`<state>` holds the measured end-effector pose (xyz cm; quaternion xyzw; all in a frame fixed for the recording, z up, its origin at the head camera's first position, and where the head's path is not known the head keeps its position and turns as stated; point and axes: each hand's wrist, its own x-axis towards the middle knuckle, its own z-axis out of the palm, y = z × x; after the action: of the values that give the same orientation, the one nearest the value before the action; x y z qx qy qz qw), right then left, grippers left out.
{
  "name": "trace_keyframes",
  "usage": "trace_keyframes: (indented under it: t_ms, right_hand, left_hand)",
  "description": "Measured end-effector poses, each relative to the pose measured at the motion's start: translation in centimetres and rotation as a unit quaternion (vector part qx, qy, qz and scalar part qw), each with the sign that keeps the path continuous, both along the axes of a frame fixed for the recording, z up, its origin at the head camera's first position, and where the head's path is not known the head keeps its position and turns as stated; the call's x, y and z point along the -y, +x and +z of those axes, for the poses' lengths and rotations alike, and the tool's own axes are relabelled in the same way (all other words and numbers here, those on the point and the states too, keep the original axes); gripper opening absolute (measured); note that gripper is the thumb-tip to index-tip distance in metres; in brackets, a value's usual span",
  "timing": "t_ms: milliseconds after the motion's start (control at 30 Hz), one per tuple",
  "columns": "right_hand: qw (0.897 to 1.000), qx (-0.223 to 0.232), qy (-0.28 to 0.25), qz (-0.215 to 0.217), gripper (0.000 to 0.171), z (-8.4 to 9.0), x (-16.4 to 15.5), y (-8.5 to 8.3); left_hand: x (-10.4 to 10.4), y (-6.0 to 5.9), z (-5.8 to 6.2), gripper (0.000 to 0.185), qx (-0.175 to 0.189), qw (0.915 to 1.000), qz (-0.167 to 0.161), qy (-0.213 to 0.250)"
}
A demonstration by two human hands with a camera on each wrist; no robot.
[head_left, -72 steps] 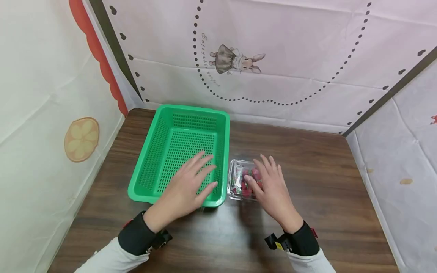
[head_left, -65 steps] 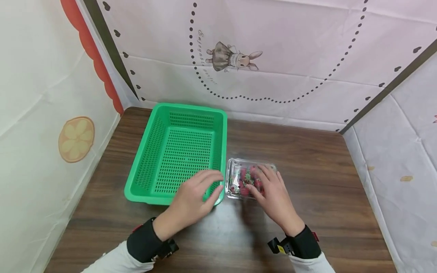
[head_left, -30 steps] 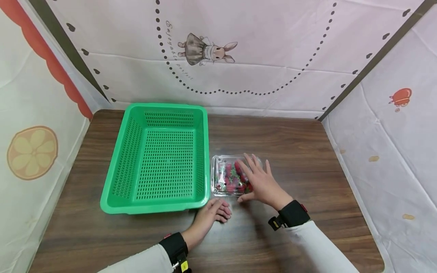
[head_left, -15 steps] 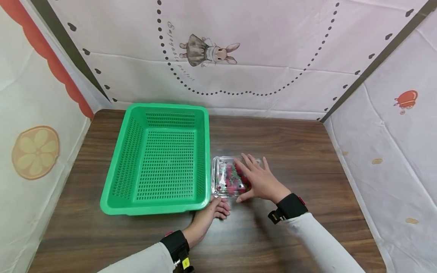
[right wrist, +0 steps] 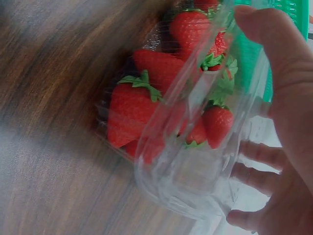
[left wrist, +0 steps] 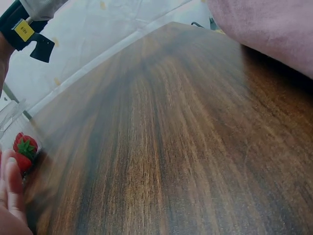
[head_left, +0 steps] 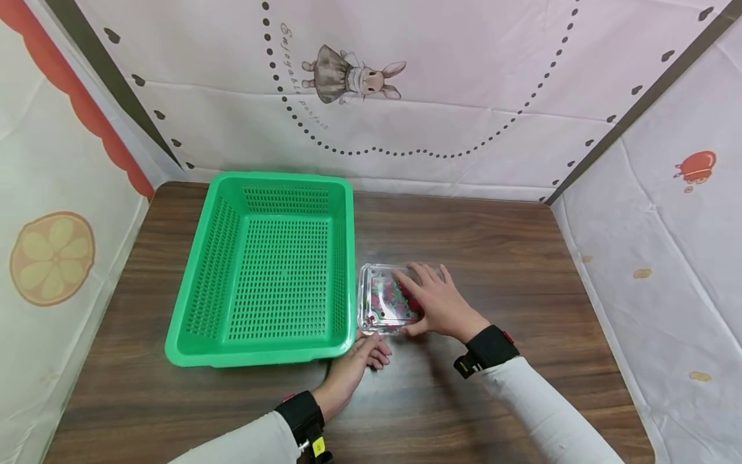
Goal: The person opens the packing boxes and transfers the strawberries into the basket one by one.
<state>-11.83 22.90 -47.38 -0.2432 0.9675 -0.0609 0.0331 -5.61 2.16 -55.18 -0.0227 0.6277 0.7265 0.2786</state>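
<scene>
Strawberry box (head_left: 385, 299) on table (head_left: 522, 258), just right of basket (head_left: 266, 264), strawberries (right wrist: 146, 98) inside.

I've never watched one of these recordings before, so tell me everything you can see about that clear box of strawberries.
The clear plastic box is a thin, glossy, see-through clamshell holding red strawberries with green leafy caps. It sits on the dark wooden table, right beside the green basket. The right hand lies over its top, thumb at the near edge; the right wrist view shows fingers behind the plastic. The left hand touches its near corner.
</scene>
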Motion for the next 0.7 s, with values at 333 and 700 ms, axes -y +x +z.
trace_keyframes:
  t_ms: [333, 700]
  right_hand:
    - [1.0, -0.022, 0.011, 0.018, 0.108, -0.54, -0.22, -0.04]
    - [0.999, -0.026, -0.013, 0.035, 0.106, -0.08, -0.5, -0.47]
  left_hand:
    - [-0.54, 0.15, -0.29, 0.024, -0.009, 0.9986, 0.049, 0.016]
    - [-0.77, 0.02, -0.06, 0.019, -0.012, 0.9979, 0.063, 0.015]
